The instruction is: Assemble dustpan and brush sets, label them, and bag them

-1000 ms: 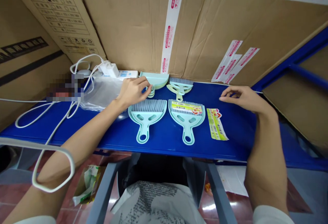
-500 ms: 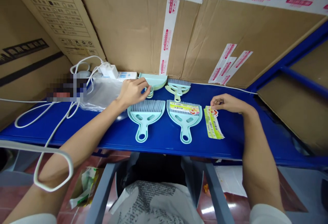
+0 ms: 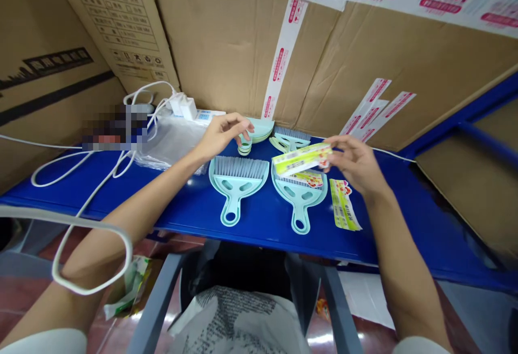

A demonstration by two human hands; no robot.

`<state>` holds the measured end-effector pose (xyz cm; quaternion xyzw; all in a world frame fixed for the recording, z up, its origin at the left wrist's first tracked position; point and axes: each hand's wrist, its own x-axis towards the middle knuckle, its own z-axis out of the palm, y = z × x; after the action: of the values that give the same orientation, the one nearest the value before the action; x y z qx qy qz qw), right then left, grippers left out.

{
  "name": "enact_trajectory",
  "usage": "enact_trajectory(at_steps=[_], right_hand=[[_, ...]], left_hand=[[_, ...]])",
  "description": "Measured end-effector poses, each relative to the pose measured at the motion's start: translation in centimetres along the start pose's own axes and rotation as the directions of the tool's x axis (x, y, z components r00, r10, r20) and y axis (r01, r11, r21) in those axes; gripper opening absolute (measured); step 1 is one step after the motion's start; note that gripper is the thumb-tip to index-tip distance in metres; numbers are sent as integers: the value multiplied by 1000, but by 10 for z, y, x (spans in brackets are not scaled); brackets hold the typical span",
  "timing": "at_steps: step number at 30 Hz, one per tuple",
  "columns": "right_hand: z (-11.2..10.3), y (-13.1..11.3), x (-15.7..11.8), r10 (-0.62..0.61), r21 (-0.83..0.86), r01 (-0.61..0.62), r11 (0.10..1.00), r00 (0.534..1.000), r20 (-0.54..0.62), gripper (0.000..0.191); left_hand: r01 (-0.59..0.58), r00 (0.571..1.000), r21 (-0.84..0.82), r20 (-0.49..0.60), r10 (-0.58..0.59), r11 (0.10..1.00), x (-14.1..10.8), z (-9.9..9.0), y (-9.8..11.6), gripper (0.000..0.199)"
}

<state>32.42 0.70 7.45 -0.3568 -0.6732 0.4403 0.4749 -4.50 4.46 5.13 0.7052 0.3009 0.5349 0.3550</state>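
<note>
Pinched in my right hand (image 3: 356,162) is a yellow-green and white printed label card (image 3: 301,160), held over the right-hand dustpan-and-brush set (image 3: 297,196). A second label (image 3: 311,179) lies on that set's bristles, partly covered by the held one. To its left lies another light-blue dustpan-and-brush set (image 3: 235,188), with grey bristles and no label on it. My left hand (image 3: 226,134) hovers above and behind this set, fingers loosely bent and apart, with nothing in them. Several loose labels (image 3: 343,205) lie in a small pile beside the right-hand set.
Behind my left hand is a stack of dustpans (image 3: 262,129), with a few brushes (image 3: 292,139) next to it. Clear plastic bags (image 3: 172,141), a power strip (image 3: 206,115) and white cables (image 3: 121,162) occupy the left of the blue table (image 3: 267,240). Cardboard (image 3: 226,46) walls the back.
My right hand has lifted a label from the pile and carried it left over the right-hand set. My left hand stays near the stacked dustpans. The view has shifted slightly.
</note>
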Motion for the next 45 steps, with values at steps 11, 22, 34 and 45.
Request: enact_trajectory(at_steps=[11, 22, 34, 45], right_hand=[[62, 7, -24, 54, -91, -40, 995, 986, 155, 53], [30, 12, -10, -62, -316, 58, 947, 998, -2, 28], [44, 20, -12, -96, -488, 117, 865, 993, 68, 22], [42, 19, -11, -89, -471, 102, 876, 995, 49, 21]], left_hand=[[97, 898, 111, 419, -135, 989, -14, 20, 8, 27], [-132, 768, 638, 550, -329, 758, 0, -30, 2, 19], [-269, 727, 652, 621, -294, 709, -4, -26, 8, 26], [-235, 714, 647, 621, -323, 725, -6, -27, 2, 29]])
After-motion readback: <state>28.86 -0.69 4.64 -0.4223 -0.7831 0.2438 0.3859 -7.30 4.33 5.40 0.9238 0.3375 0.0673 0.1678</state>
